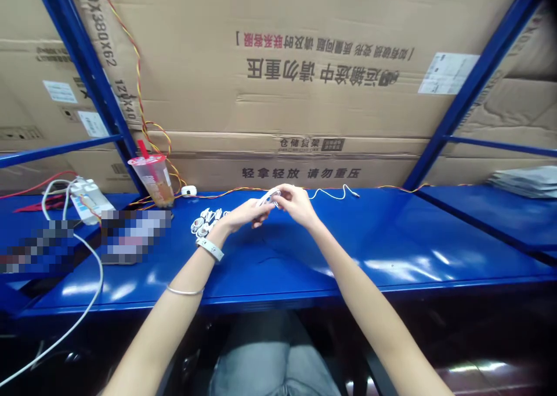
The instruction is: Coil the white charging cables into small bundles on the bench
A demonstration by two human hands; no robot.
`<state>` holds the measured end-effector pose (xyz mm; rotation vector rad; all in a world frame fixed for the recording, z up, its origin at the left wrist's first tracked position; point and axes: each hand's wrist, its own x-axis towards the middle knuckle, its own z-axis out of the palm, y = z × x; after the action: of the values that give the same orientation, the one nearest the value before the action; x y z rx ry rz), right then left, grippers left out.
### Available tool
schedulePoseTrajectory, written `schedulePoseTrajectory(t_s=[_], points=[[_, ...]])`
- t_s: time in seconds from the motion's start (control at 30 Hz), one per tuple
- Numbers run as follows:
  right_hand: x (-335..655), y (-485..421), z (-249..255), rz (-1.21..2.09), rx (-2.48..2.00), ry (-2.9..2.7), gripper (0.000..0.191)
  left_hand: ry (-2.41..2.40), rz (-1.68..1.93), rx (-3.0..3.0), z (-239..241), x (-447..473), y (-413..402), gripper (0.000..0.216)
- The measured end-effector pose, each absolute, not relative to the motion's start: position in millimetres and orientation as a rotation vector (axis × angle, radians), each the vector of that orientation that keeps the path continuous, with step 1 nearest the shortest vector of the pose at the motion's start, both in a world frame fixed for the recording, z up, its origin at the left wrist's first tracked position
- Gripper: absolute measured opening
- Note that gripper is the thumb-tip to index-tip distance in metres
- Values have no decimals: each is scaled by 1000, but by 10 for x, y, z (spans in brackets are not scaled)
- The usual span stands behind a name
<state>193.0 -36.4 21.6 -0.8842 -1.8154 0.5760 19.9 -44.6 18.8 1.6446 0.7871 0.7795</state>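
Observation:
Above the middle of the blue shelf (383, 233), my two hands meet around a white cable (268, 196) that is partly looped. My left hand (249, 213) has its fingers closed on the loop. From the other side, my right hand (293, 203) pinches the same cable, its fingertips close to the left ones. A loose length of it appears to trail off to the right, ending near the back of the shelf. Several small coiled white cables (203, 223) lie just left of my left hand. Fingers partly hide the held loop.
A drink cup (152, 178) with a red straw stands at the back left. Near it are a white power strip (91, 202), a small white device (188, 191) and a blurred flat object (134, 236). Large cardboard (278, 112) backs the shelf; flat packets (526, 181) lie far right.

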Motion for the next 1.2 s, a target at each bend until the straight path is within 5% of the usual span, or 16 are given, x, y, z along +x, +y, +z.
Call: schedulePoseTrajectory(t_s=[0.27, 0.4, 0.57, 1.2], points=[[1948, -427, 227, 750, -942, -1952, 33, 939, 691, 1728, 77, 204, -378, 40], [1864, -373, 120, 530, -1032, -1861, 42, 957, 814, 1940, 61, 267, -377, 36], [1837, -330, 24, 388, -1105, -1866, 32, 892, 1029, 2084, 99, 340, -430, 20], [1856, -406, 105, 324, -1038, -1670, 21, 921, 1212, 2059, -13, 415, -416, 11]])
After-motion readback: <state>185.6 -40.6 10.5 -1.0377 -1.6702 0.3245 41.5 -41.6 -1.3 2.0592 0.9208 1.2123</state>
